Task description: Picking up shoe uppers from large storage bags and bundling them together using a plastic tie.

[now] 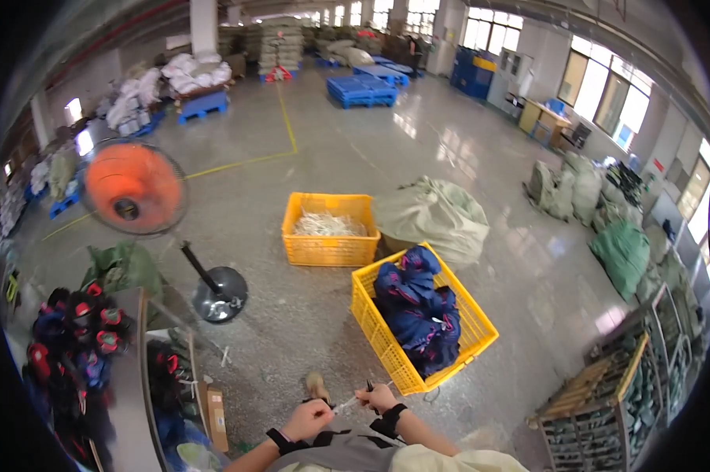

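Note:
Close in front of my body, my left hand (308,419) is closed with its fingers pinched together. To its right, my right hand (378,398) is also closed, and a small dark tip sticks up from its fingers, too small to name. A thin white strip (345,405) runs between the two hands. Just beyond my right hand stands a yellow plastic crate (465,334), tilted to my view, with dark blue shoes or shoe uppers with pink trim (419,311) heaped in it. Both wrists wear black bands.
A second yellow crate (330,252) with white strips stands ahead, beside a pale sack (437,216). To the left are an orange fan (135,187), its round base (220,295) and a table (123,377) with dark shoes. A rack (587,401) stands at right.

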Demonstrator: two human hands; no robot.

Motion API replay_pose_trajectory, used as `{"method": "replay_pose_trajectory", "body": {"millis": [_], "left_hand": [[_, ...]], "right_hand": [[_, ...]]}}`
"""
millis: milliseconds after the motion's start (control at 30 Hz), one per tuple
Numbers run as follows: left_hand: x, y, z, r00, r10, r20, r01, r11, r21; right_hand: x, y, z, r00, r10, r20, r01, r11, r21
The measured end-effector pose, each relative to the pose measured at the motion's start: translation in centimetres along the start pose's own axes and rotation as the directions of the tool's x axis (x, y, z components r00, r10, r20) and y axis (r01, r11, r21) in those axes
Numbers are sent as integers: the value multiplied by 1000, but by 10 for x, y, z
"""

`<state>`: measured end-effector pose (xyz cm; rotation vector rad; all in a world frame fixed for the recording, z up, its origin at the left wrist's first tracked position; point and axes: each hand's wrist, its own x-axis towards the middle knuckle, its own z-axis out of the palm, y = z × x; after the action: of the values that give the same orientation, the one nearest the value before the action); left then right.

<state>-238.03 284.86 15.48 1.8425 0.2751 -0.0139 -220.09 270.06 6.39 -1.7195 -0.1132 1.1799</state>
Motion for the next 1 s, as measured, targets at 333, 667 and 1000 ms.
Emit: {"method": "replay_pose_trajectory", "body": {"millis": [333,667,1000], "left_hand": [[331,-168,-158,946,-296,-130,311,943,116],[686,-106,-348,930,-9,-366,208,835,509],[748,-141,-302,974,-145,-173,217,809,546]], "right_hand": [[96,-10,-117,762,375,-528,-204,913,354],[117,-61,-71,859,228,-458,-96,951,294],[71,-20,-84,641,588,-493,-505,807,307]]}}
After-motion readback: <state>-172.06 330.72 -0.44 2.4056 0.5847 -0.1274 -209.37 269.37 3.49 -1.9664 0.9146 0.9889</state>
